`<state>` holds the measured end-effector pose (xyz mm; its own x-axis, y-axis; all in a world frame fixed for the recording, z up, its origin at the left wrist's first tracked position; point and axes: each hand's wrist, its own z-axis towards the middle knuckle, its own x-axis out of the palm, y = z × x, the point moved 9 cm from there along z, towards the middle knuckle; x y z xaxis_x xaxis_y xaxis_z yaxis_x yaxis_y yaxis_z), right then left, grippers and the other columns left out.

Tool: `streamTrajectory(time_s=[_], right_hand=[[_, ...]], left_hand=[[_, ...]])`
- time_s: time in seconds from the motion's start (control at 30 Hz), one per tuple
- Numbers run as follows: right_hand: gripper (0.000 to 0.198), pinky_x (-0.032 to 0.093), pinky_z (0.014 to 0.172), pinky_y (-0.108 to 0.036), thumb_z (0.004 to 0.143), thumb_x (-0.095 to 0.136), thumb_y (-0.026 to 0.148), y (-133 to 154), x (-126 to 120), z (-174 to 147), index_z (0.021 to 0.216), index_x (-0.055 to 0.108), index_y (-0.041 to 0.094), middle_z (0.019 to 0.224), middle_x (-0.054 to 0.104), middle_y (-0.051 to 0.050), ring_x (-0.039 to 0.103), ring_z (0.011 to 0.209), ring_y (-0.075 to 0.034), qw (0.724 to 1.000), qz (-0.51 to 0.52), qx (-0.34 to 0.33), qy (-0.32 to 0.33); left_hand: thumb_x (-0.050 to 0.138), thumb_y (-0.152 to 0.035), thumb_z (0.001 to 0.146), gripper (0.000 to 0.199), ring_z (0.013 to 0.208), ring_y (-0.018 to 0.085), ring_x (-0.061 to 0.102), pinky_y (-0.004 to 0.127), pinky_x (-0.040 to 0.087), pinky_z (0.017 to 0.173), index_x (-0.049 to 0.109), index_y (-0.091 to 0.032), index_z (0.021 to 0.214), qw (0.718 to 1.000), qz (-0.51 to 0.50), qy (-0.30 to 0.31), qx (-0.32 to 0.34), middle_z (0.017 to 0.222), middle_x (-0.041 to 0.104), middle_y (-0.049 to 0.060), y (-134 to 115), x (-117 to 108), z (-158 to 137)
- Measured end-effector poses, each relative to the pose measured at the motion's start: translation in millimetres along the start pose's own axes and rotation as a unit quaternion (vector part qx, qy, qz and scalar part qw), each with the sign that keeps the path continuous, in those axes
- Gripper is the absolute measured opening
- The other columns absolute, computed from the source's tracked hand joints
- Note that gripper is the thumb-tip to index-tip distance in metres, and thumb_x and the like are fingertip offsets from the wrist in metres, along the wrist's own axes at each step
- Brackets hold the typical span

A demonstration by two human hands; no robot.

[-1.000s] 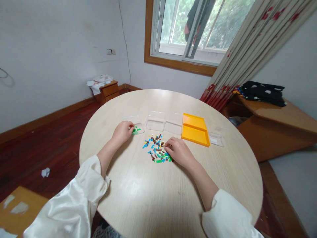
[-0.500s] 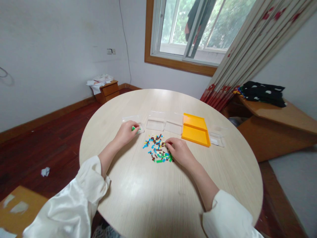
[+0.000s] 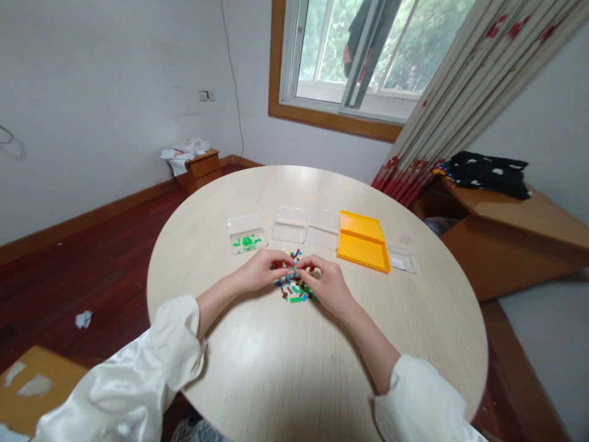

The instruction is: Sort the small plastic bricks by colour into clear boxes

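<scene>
My left hand (image 3: 261, 271) and my right hand (image 3: 327, 284) meet fingertip to fingertip above a loose pile of small toy bricks (image 3: 291, 291) in brown, blue, green and yellow. Between the pinched fingers of both hands is a tiny green brick (image 3: 294, 268), partly covered by the fingertips. Part of the pile is hidden under the hands. Just beyond my left hand, a clear plastic box (image 3: 234, 249) with its lid raised holds several green bricks (image 3: 249, 240).
Two more clear boxes (image 3: 288, 238) stand open behind the pile. A yellow open case (image 3: 363, 253) lies to their right, followed by another clear box (image 3: 405, 263). All rest on a round wooden table (image 3: 285, 374). Beyond it are a window and a curtain (image 3: 442, 104).
My left hand has come away from the box of green bricks, moving right to the pile. My right hand has shifted slightly left, and the fingertips of both now meet at a green brick.
</scene>
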<state>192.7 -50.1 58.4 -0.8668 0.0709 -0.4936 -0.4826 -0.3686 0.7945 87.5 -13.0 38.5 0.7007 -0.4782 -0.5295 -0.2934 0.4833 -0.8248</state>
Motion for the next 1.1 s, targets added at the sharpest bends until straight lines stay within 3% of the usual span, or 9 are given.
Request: streamTrajectory(time_s=[0.3, 0.7, 1.1], right_hand=[[0.01, 0.047, 0.067, -0.026, 0.077, 0.056, 0.026, -9, 7, -2, 0.073, 0.061, 0.018, 0.074, 0.065, -0.002, 0.059, 0.069, -0.014, 0.999, 0.032, 0.021, 0.01], [0.011, 0.046, 0.067, -0.026, 0.076, 0.059, 0.028, -9, 9, -2, 0.073, 0.061, 0.018, 0.072, 0.064, -0.001, 0.059, 0.068, -0.013, 0.998, 0.055, 0.022, 0.011], [0.005, 0.043, 0.065, -0.024, 0.078, 0.059, 0.021, -7, 10, -2, 0.077, 0.062, 0.017, 0.074, 0.064, 0.0, 0.056, 0.067, -0.012, 0.998, 0.002, 0.011, 0.056]], left_hand=[[0.058, -0.022, 0.079, 0.013, 0.075, 0.013, 0.06, 0.022, 0.044, 0.071, 0.069, -0.016, 0.083, 0.999, 0.027, -0.029, 0.033, 0.081, 0.07, 0.004, -10, -6, -2], [0.056, -0.026, 0.08, 0.016, 0.067, 0.012, 0.055, 0.023, 0.043, 0.066, 0.066, -0.014, 0.078, 0.995, 0.035, -0.034, 0.086, 0.073, 0.064, 0.003, -19, -9, -4], [0.059, -0.02, 0.07, 0.01, 0.066, 0.012, 0.059, 0.025, 0.047, 0.065, 0.065, -0.012, 0.072, 0.995, -0.073, -0.066, 0.015, 0.072, 0.067, 0.005, -4, -17, -2]])
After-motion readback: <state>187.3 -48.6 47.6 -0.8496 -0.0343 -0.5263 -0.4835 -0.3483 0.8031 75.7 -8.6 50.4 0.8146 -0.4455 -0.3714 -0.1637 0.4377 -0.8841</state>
